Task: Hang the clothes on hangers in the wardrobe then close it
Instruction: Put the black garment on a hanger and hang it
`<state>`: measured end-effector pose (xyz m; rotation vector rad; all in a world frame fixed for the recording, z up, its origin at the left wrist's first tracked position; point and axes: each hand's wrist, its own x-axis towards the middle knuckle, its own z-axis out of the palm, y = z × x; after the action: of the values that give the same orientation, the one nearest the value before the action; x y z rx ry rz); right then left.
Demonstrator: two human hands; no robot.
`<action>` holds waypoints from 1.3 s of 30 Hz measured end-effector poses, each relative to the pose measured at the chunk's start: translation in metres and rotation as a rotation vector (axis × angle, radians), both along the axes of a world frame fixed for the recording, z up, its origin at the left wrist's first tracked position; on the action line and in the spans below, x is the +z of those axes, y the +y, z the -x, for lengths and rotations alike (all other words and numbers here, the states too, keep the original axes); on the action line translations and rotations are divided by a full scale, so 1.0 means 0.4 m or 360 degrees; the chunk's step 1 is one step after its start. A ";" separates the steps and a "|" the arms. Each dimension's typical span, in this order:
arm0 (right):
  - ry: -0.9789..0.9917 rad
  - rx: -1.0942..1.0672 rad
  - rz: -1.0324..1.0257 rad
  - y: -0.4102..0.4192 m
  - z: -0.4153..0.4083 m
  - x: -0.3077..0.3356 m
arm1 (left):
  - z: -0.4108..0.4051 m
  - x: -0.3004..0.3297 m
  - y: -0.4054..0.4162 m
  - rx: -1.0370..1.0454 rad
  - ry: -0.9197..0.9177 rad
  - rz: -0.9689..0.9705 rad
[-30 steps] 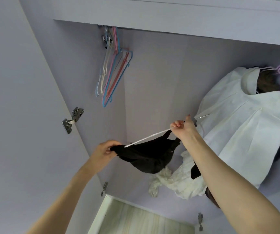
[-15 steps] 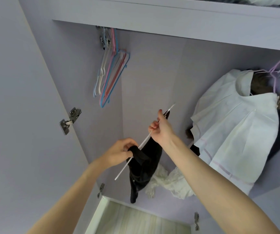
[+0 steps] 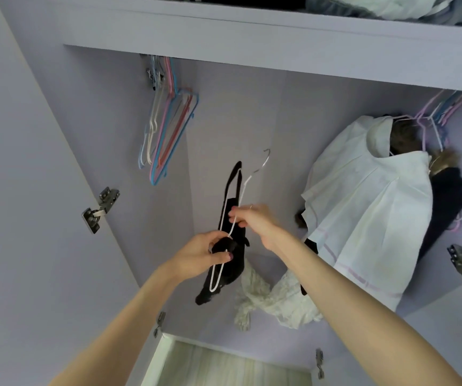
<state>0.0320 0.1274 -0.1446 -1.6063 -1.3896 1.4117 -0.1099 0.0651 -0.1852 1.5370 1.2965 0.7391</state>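
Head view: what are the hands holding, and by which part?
The left hand grips bunched fabric of the black garment against the white hanger. The right hand pinches the hanger's wire partway up, below its hook.

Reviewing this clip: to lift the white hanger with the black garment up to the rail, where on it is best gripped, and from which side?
Probably the bare neck of the white hanger, just below its hook, taken from the right. The black garment covers the left side, and the left hand grips the lower end. The right hand already pinches the wire just below the neck.
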 end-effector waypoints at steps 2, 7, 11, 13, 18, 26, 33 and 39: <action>-0.0057 0.0053 -0.0049 -0.016 -0.017 -0.005 | -0.022 0.006 0.009 0.0066 -0.0029 -0.0061; -0.0003 0.0014 -0.0178 -0.012 -0.069 0.020 | -0.097 0.043 0.029 0.0100 -0.0057 -0.0118; 0.0013 -0.0233 -0.0165 0.019 -0.151 0.028 | -0.142 0.081 0.056 0.0180 0.0345 -0.0549; -0.0116 -0.0356 -0.0231 0.032 -0.208 0.025 | -0.148 0.107 0.064 0.0343 0.0491 -0.0886; -0.0321 -0.0501 -0.0379 0.043 -0.333 0.060 | -0.184 0.203 0.115 0.0588 0.0802 -0.1765; -0.0642 -0.0621 -0.0758 0.086 -0.491 0.157 | -0.286 0.369 0.189 0.0743 0.1238 -0.2169; -0.0733 -0.0771 -0.0877 0.169 -0.555 0.248 | -0.313 0.384 0.259 0.0731 0.1326 -0.2095; -0.0737 -0.0753 -0.0886 0.273 -0.547 0.267 | -0.301 0.381 0.277 0.0767 0.1412 -0.2177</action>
<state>0.2506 0.2366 -0.0376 -1.7622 -1.3544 0.3449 0.0104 0.1760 -0.0329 2.8915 1.9905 1.5303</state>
